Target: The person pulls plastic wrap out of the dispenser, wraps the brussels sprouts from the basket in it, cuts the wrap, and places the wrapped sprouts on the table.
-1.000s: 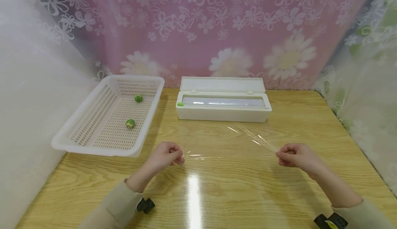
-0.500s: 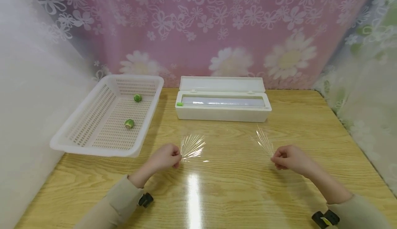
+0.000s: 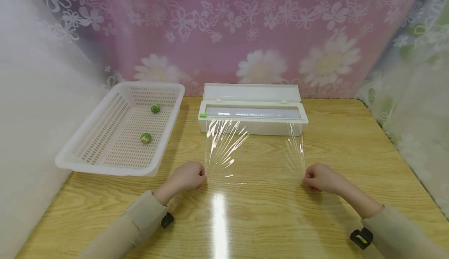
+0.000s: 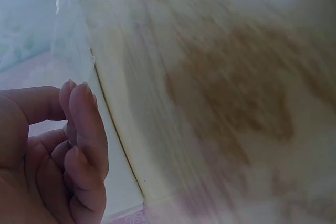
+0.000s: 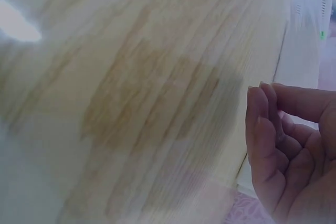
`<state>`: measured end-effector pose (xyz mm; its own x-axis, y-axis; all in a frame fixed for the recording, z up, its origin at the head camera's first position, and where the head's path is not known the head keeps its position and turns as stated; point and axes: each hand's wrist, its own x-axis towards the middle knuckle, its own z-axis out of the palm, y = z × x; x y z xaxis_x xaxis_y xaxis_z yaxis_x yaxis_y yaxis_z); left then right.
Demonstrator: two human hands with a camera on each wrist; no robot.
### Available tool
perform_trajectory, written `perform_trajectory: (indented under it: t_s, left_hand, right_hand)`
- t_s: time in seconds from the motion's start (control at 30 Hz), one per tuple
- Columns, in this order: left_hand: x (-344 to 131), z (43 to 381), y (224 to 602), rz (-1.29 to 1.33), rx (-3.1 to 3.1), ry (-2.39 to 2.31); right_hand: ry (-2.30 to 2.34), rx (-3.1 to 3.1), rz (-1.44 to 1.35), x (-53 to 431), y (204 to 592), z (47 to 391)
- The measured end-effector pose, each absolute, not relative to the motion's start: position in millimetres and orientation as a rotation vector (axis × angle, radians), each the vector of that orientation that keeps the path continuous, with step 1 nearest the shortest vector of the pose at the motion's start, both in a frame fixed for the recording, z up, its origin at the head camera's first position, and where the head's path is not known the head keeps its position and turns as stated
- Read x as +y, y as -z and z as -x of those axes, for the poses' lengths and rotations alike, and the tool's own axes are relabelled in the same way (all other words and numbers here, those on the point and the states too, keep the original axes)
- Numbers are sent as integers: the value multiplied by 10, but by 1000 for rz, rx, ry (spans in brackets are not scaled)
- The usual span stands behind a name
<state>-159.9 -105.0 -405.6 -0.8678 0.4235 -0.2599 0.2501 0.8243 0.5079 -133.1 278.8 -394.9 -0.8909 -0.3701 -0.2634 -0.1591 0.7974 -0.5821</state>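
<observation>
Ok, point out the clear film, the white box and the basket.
Clear film [image 3: 229,148]: head view, on its glinting creases.
White box [image 3: 251,93]: head view, on its raised lid.
Basket [image 3: 105,169]: head view, on its near rim.

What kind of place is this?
Probably a makeshift tabletop work booth, perhaps for food wrapping; I can't confirm a kitchen. Flowered sheeting hangs behind a wood-grain table, on which a white box feeds out clear film near a basket holding green vegetables.
</observation>
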Motion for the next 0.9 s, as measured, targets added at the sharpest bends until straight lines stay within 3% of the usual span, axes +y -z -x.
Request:
perform_trajectory:
  t_s: [0.3, 0.9]
  left_hand:
    - [-944, 1665, 4129, -496, 2702, -415]
    - [-942, 1727, 4109, -524, 2708, -396]
  right_hand:
    - [665, 2637, 428, 2778, 4019, 1399]
    - [498, 2652, 326, 2805, 4071, 1451]
